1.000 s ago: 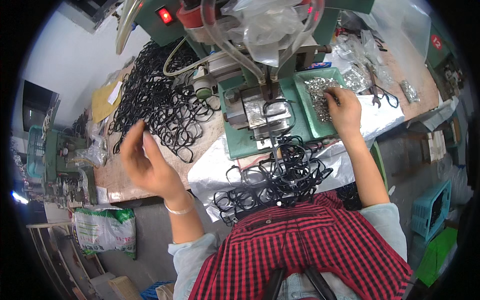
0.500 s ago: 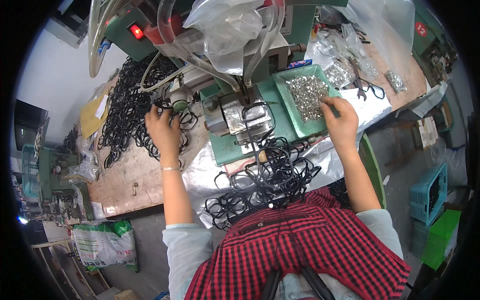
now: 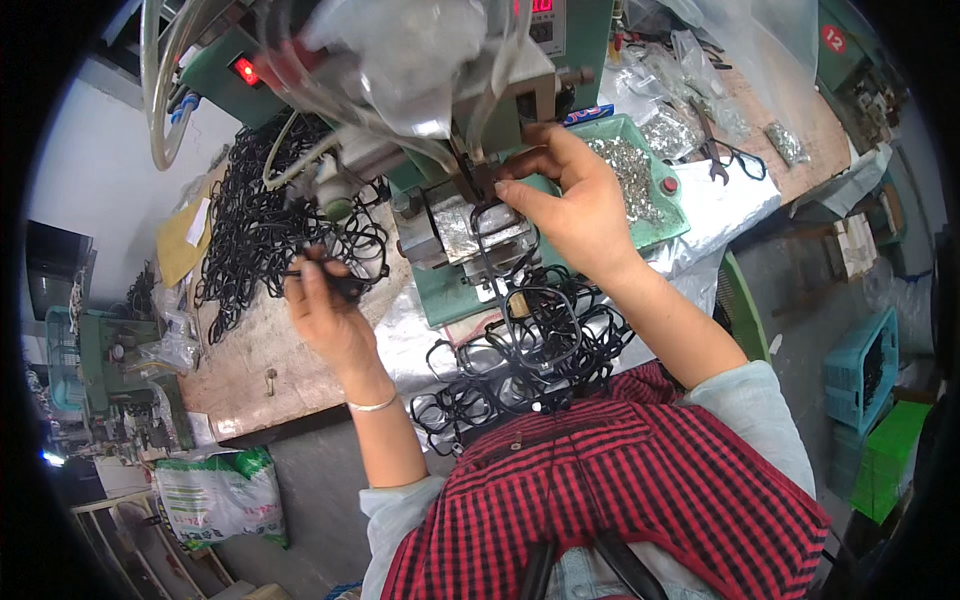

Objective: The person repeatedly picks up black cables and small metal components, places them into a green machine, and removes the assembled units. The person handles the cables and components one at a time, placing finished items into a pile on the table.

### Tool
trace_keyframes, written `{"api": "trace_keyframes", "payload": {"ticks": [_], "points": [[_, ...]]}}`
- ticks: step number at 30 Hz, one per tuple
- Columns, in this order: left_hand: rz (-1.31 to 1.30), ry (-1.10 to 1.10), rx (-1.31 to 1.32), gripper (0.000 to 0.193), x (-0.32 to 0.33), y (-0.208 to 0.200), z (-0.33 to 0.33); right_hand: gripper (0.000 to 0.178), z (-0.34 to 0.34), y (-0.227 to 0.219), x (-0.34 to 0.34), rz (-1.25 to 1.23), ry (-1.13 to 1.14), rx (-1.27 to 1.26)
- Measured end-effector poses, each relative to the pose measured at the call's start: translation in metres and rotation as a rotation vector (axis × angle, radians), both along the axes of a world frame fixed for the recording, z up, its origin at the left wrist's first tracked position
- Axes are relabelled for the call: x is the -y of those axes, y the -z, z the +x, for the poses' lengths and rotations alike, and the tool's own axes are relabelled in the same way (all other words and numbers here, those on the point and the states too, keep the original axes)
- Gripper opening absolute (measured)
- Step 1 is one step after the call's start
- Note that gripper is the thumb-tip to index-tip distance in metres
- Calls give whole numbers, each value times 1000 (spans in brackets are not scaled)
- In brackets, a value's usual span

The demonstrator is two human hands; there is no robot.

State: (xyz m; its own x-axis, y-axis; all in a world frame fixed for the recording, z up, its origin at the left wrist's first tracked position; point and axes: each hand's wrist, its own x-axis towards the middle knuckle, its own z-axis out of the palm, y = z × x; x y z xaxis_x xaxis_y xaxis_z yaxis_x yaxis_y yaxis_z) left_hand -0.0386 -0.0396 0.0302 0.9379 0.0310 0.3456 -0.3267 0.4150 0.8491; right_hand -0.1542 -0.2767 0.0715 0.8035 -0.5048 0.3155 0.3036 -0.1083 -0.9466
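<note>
My left hand is closed on a black eyeglass frame at the right edge of a big tangled heap of black eyeglass frames. My right hand reaches in to the bench machine, its thumb and fingers drawn together beside the dark tool tip. Whatever they pinch is too small or hidden to make out. Just under the tip, another black frame hangs over the metal fixture. Right of the hand stands a green tray with many tiny shiny metal pieces.
More black frames lie in a cluster at the front edge, against my apron. A wrench and plastic bags are on the right. Clear hoses hang about the machine. A bare bench patch lies at left.
My right hand has moved left from the tray of metal pieces to the machine's tool tip. The left hand has come slightly nearer, with a black frame now in its fingers.
</note>
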Motion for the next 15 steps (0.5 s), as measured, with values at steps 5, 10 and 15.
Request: {"api": "trace_keyframes", "payload": {"ticks": [5,10,15], "points": [[271,51,589,21,32,-97,-32,51,5,-9,-9,194,-109,41],[310,-23,514,20,38,-107,-36,52,-10,-23,-24,235,-63,10],[303,819,-262,23,33,-105,-95,31,-28,0,28,-631,182,-115]]}}
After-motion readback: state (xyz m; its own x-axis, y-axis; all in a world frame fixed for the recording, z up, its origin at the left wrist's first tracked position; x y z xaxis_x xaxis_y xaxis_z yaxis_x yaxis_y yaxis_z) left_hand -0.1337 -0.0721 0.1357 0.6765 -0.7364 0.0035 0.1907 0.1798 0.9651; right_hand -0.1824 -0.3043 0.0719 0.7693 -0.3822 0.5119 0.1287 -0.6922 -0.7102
